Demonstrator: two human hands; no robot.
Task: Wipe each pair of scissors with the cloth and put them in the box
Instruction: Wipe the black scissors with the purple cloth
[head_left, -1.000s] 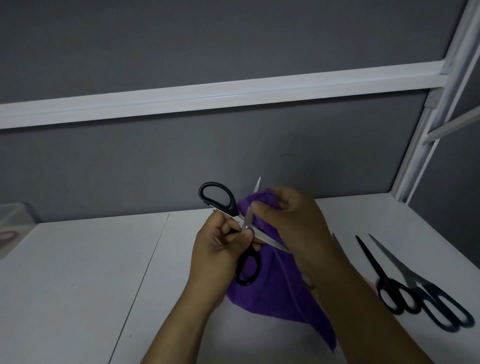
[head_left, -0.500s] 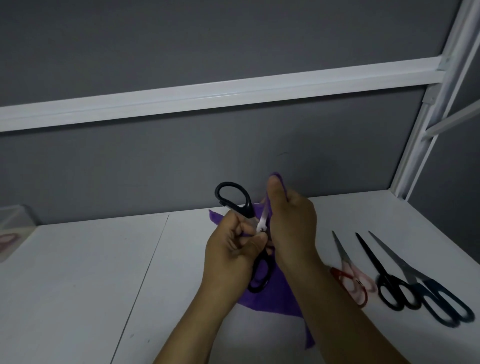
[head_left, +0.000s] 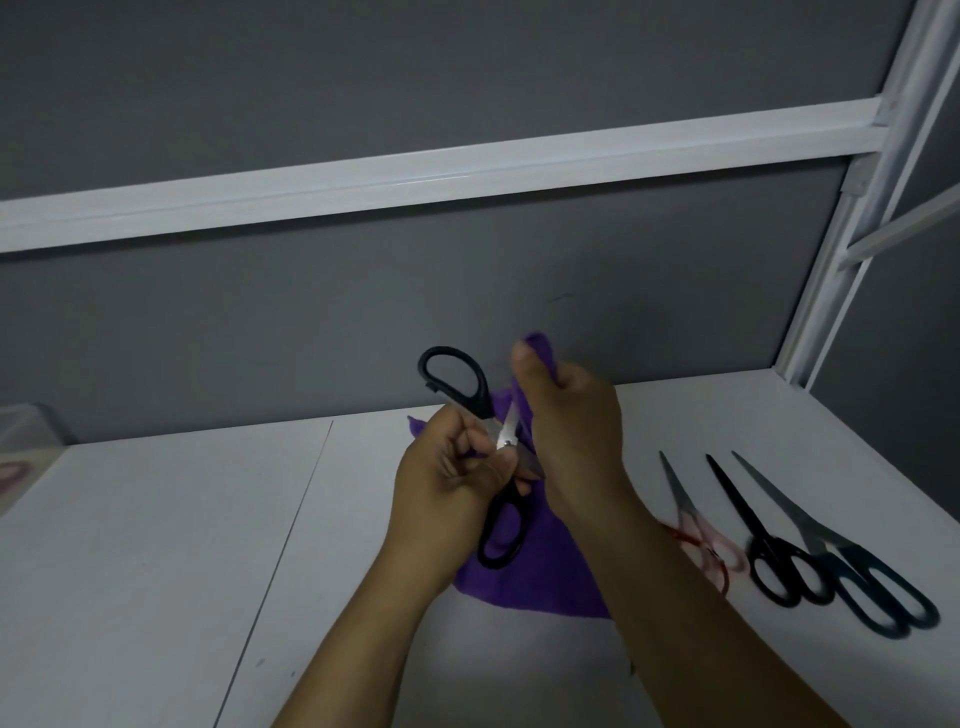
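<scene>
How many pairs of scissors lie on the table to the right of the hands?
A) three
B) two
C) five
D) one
A: three pairs lie side by side there, a red pair, a black pair and a dark blue pair.

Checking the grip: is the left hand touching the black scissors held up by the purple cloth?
Touching. The head view shows the left hand gripping the black scissors near the pivot, with its fingers curled round them.
</scene>
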